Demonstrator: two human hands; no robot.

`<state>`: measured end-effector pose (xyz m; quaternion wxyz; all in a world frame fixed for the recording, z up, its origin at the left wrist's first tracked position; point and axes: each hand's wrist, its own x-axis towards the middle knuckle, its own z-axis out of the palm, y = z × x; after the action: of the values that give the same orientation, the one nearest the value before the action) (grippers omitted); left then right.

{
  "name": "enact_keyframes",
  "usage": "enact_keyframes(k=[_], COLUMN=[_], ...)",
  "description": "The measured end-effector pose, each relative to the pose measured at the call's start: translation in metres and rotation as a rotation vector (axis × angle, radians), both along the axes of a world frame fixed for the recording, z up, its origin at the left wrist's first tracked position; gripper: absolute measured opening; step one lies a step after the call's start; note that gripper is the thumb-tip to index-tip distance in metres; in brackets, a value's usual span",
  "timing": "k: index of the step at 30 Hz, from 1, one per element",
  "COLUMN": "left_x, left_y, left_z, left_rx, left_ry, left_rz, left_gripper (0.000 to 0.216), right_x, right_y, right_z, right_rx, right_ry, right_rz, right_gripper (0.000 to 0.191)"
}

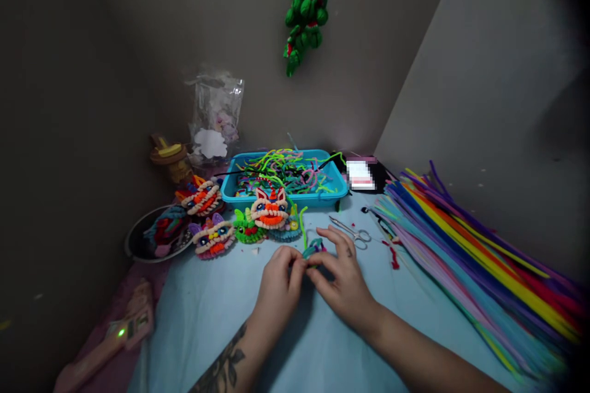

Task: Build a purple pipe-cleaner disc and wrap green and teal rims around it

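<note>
We are holding a small teal piece over the blue surface, on the near side of the tray and the figures. Our left hand is pinching its near end between thumb and forefinger, the other fingers curling in; our right hand seems to be pinching just beside it, its outer fingers spreading upward. Our fingertips are hiding the very spot being worked, so we are not seeing how it is fastened. A green stem is rising by the piece, and we are not able to tell whether it is joined on. From this close grip we are judging that we are shaping or twisting. Any further twist would be calling for a steady left pinch while the right fingers are turning. Scissors are lying beyond our right hand, and the loose stems are fanning out farther right.
</note>
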<state>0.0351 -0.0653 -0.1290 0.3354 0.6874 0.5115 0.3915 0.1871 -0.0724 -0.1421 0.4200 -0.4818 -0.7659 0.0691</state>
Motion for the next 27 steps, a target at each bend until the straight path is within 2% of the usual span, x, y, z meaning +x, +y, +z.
enact_keyframes(k=[8,18,23,27], left_x=[-0.0008,0.0011,-0.0011,-0.0032], left_y=[0.0004,-0.0054,-0.0048,-0.0029], left_z=[-0.0006,-0.0012,0.0007,0.0037], left_rx=[0.011,0.147,0.196,0.172], left_ry=[0.004,0.119,0.085,0.033], left_rz=[-0.025,0.009,-0.034,-0.039], left_gripper=[0.015,0.018,0.017,0.013], right_x=[0.0005,0.0004,0.0012,0.0031], right_y=[0.0004,-0.0011,-0.0032,-0.0036], right_z=[0.0032,0.0077,0.0074,0.0076], right_rx=[0.029,0.093,0.098,0.083], right_ry=[-0.023,-0.096,-0.053,0.04], right_rz=[-0.019,-0.001,0.01,-0.011], right_gripper=[0.012,0.014,0.014,0.01])
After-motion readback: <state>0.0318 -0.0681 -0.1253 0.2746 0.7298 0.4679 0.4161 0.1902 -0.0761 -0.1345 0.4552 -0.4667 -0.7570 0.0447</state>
